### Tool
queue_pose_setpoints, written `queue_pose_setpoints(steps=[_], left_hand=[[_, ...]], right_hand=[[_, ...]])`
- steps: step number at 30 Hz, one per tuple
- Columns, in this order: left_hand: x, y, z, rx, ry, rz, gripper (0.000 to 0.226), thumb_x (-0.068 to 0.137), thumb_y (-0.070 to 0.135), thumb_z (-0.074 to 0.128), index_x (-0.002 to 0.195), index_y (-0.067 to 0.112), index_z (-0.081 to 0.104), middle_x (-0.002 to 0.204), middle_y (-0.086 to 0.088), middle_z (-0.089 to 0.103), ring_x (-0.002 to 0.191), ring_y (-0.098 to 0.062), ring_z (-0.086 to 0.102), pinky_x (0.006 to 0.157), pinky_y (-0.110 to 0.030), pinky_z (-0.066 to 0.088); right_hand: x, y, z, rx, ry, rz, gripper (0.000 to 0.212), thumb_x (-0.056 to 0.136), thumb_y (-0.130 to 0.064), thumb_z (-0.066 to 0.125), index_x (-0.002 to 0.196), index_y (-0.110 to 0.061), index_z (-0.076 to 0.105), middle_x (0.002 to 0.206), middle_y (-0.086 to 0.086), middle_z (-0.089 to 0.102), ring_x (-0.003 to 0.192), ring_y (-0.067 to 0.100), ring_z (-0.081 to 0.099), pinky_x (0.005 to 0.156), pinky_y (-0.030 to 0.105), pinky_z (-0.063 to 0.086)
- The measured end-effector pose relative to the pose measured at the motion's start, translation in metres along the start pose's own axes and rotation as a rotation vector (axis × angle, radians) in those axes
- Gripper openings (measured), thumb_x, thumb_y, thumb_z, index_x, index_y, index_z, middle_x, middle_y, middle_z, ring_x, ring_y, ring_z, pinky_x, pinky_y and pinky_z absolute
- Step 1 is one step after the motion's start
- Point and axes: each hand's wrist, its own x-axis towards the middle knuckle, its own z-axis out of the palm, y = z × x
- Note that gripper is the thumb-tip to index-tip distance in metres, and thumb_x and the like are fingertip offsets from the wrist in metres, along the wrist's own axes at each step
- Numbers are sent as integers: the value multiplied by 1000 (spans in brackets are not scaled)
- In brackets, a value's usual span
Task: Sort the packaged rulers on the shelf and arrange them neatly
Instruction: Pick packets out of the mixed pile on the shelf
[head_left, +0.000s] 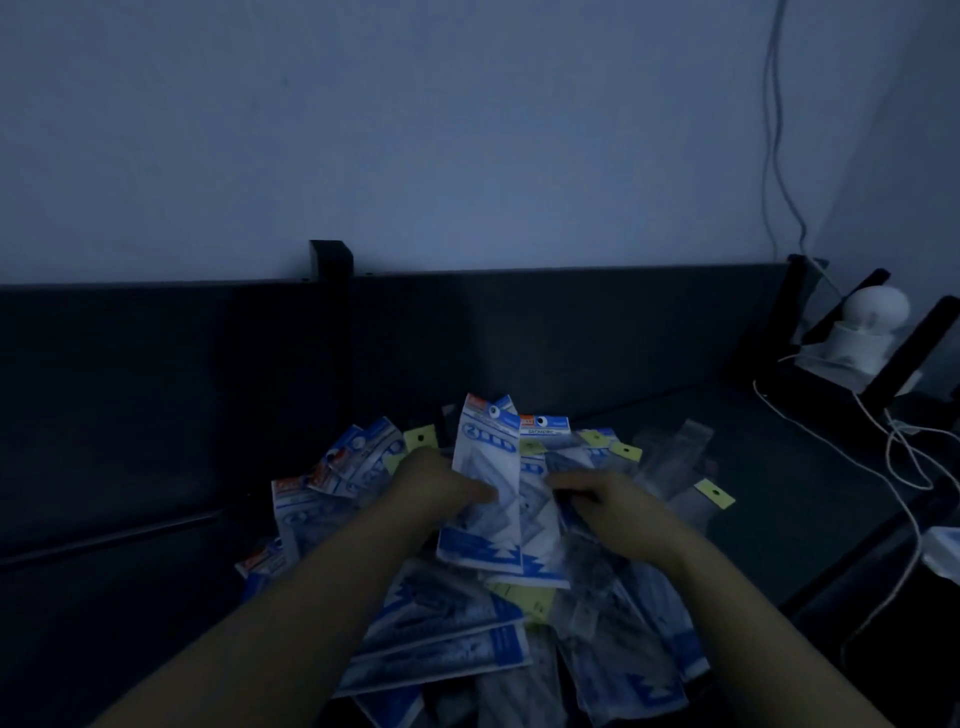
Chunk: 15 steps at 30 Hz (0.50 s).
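Note:
A loose heap of blue-and-white ruler packs (447, 639) lies on the dark shelf (753, 499), mixed with clear packs that carry yellow tags (714, 493). My left hand (441, 491) grips a blue-and-white pack (485, 483) lifted upright above the heap, thumb on its front. A second such pack (543, 519) stands just behind it. My right hand (608, 506) reaches into the heap to the right of these packs, fingers curled at their edge; the dim light hides whether it pinches one.
The shelf's dark back panel (519, 332) and an upright post (331, 260) rise behind the heap. At the right stand a white bulb-shaped device (867, 322) and trailing white cables (904, 467). A pale wall is above.

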Motion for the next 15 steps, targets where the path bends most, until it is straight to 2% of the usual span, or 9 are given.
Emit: queue_pose_setpoints(steps=[1,2,3,6,8,12,15], left_hand=[[2,1,3,26,2,-6,38,72,13,83,101,-4,67,108,-19,67,95,-33,65,83,-46,56],[4,1,5,47,2,-7,47,70,14,85,108,-3,65,112,-18,66,98,-33,64,82,-44,56],[5,2,8,73,2,-8,56,67,17,86,114,-2,62,116,-17,64,101,-34,63,83,-43,55],[10,3,16,175,3,16,73,65,25,88,126,1,56,123,-18,60,105,-36,60,87,-45,53],[9,5,21,257,25,34,75,67,25,87,129,2,53,126,-18,58,108,-36,59,87,-44,52],[5,5,30,321,94,98,99,63,24,88,140,2,31,136,-13,48,120,-32,51,93,-43,49],[0,7,32,422,86,113,96,65,26,85,140,4,30,134,-10,49,118,-28,52,91,-39,50]], right_hand=[[3,3,-1,-13,45,4,30,97,-6,38,108,-16,64,86,1,62,71,18,56,58,20,36],[6,6,-2,-42,72,17,22,96,-8,41,101,-13,61,79,-1,56,71,20,56,56,23,33],[8,8,-2,-81,75,29,16,96,-12,44,101,-10,59,81,-1,55,77,23,57,58,25,35],[10,15,0,-163,31,39,21,97,-20,47,105,-4,57,101,8,60,92,27,58,70,32,42],[8,14,-1,-121,22,38,18,95,-17,49,98,-3,61,96,8,62,87,27,59,69,32,42],[9,17,-5,-67,62,110,19,90,-20,53,95,-7,66,91,11,66,86,30,62,68,33,44],[9,16,-4,-134,10,134,19,87,-27,50,92,-14,63,90,8,63,82,24,59,67,33,44]])
